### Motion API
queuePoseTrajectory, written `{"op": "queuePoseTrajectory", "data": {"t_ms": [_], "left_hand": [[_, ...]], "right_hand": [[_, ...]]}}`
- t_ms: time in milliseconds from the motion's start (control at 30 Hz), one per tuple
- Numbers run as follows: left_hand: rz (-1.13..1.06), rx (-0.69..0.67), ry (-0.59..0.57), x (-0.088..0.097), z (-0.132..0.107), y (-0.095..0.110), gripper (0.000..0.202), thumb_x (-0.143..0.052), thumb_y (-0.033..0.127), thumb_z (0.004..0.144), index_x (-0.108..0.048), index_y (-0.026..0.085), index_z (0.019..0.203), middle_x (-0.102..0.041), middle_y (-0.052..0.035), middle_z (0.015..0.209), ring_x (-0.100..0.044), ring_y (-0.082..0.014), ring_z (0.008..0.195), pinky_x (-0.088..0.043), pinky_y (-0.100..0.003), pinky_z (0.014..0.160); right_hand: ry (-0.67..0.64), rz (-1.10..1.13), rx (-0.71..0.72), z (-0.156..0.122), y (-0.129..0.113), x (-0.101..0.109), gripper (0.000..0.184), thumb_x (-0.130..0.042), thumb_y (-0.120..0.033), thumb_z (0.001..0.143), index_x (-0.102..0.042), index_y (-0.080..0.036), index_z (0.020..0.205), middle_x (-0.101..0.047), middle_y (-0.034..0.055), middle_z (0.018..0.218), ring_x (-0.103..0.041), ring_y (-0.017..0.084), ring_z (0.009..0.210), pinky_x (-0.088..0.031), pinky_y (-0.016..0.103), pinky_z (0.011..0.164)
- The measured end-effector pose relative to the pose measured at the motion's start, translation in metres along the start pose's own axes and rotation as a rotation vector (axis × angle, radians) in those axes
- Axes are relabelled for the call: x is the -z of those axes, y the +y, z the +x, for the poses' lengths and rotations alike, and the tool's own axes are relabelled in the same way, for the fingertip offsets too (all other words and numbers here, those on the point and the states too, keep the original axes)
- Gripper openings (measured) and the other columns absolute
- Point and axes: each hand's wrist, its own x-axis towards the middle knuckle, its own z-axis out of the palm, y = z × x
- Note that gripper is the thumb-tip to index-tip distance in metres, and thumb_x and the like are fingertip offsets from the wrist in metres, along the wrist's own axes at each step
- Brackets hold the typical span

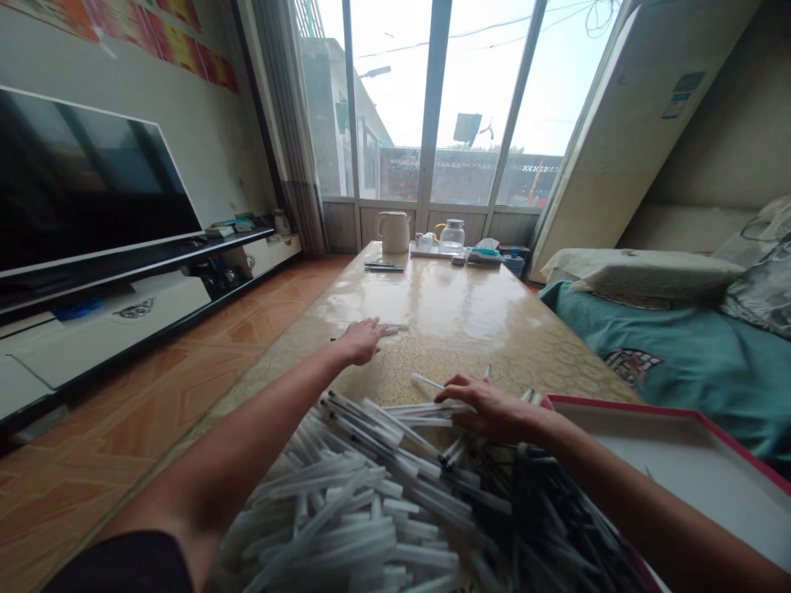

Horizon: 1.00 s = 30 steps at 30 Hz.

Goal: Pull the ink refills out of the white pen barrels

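My left hand (362, 339) reaches over the table, fingers stretched forward and low, across thin pens (395, 329) that show on either side of it. Its palm side is hidden. At the far edge of a large heap of translucent white pen barrels (364, 511), my right hand (485, 405) has its fingers curled down. A white pen barrel (426, 381) pokes out leftward at its fingertips; the grip is partly hidden. Under my right forearm lies a pile of dark, slender pen parts (549, 519).
A shallow red-rimmed box (692, 461) sits at the right. Farther along the glossy table (432, 296) are several dark pens (383, 267), a beige jug (394, 232), a glass pitcher (452, 236) and a tissue box (485, 254). A teal-covered seat (698, 354) flanks the right side.
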Motion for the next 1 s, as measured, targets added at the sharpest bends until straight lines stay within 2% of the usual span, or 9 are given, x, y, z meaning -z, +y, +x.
{"op": "queuePoseTrajectory", "data": {"t_ms": [100,233,400,600,700,800,900,1000], "left_hand": [[0.115,0.11,-0.001,-0.01,0.03,-0.012,0.035,-0.058,0.029,0.09,-0.054,0.018,0.122,-0.056,-0.0103,0.125,-0.059,-0.0252,0.106,-0.05,-0.046,0.087],[0.208,0.18,-0.049,-0.012,0.044,-0.021,0.032,-0.057,0.03,0.09,-0.055,0.016,0.12,-0.058,-0.0095,0.12,-0.061,-0.0229,0.099,-0.053,-0.043,0.082],[0.254,0.171,-0.046,-0.015,0.036,-0.018,0.032,-0.057,0.03,0.09,-0.055,0.017,0.119,-0.058,-0.0095,0.12,-0.061,-0.0229,0.099,-0.053,-0.043,0.082],[0.196,0.08,-0.021,-0.025,0.011,-0.005,0.033,-0.057,0.03,0.09,-0.055,0.016,0.12,-0.058,-0.0095,0.12,-0.061,-0.023,0.099,-0.053,-0.043,0.082],[0.147,0.014,-0.005,-0.02,-0.006,0.009,0.032,-0.057,0.031,0.09,-0.055,0.017,0.12,-0.058,-0.0093,0.12,-0.061,-0.0228,0.099,-0.053,-0.043,0.082],[0.098,-0.055,0.024,-0.008,-0.028,0.033,0.032,-0.056,0.03,0.091,-0.055,0.017,0.12,-0.058,-0.0096,0.12,-0.06,-0.0231,0.1,-0.052,-0.044,0.083],[0.052,-0.145,0.029,0.003,-0.057,0.066,0.029,-0.04,0.013,0.092,-0.053,0.015,0.117,-0.057,-0.0119,0.118,-0.055,-0.022,0.107,-0.045,-0.036,0.093],[0.016,-0.269,-0.014,0.005,-0.088,0.098,0.031,-0.039,0.009,0.087,-0.053,0.019,0.113,-0.059,-0.0081,0.112,-0.056,-0.0193,0.103,-0.045,-0.029,0.09]], "right_hand": [[0.015,-0.031,-0.021,0.0,-0.007,-0.001,0.046,-0.059,-0.019,0.082,-0.054,-0.031,0.127,-0.058,0.0075,0.118,-0.054,0.026,0.107,-0.041,0.043,0.094],[0.0,-0.043,-0.034,-0.003,-0.022,0.003,0.052,-0.061,-0.019,0.079,-0.052,-0.028,0.13,-0.058,0.0087,0.119,-0.053,0.028,0.109,-0.038,0.049,0.097],[0.042,-0.026,-0.042,-0.005,-0.031,0.005,0.05,-0.062,-0.017,0.078,-0.056,-0.029,0.126,-0.062,0.0065,0.117,-0.053,0.026,0.11,-0.036,0.044,0.099],[0.091,-0.093,0.007,-0.001,-0.025,-0.009,0.043,-0.054,-0.012,0.081,-0.058,-0.028,0.12,-0.065,0.0046,0.112,-0.056,0.023,0.105,-0.038,0.041,0.094],[0.145,-0.134,-0.031,0.0,-0.027,-0.016,0.04,-0.053,-0.006,0.079,-0.061,-0.025,0.114,-0.066,0.006,0.107,-0.057,0.023,0.101,-0.041,0.038,0.088],[0.18,-0.135,-0.039,-0.004,-0.034,-0.018,0.037,-0.053,-0.005,0.079,-0.063,-0.022,0.11,-0.066,0.0069,0.103,-0.059,0.021,0.097,-0.043,0.035,0.085],[0.216,-0.136,-0.042,-0.015,-0.043,-0.018,0.029,-0.049,-0.006,0.083,-0.065,-0.02,0.104,-0.067,0.0069,0.097,-0.06,0.02,0.092,-0.044,0.033,0.084],[0.259,-0.151,-0.062,-0.032,-0.052,-0.018,0.025,-0.046,-0.007,0.086,-0.065,-0.017,0.097,-0.068,0.0092,0.095,-0.06,0.021,0.092,-0.044,0.034,0.084]]}}
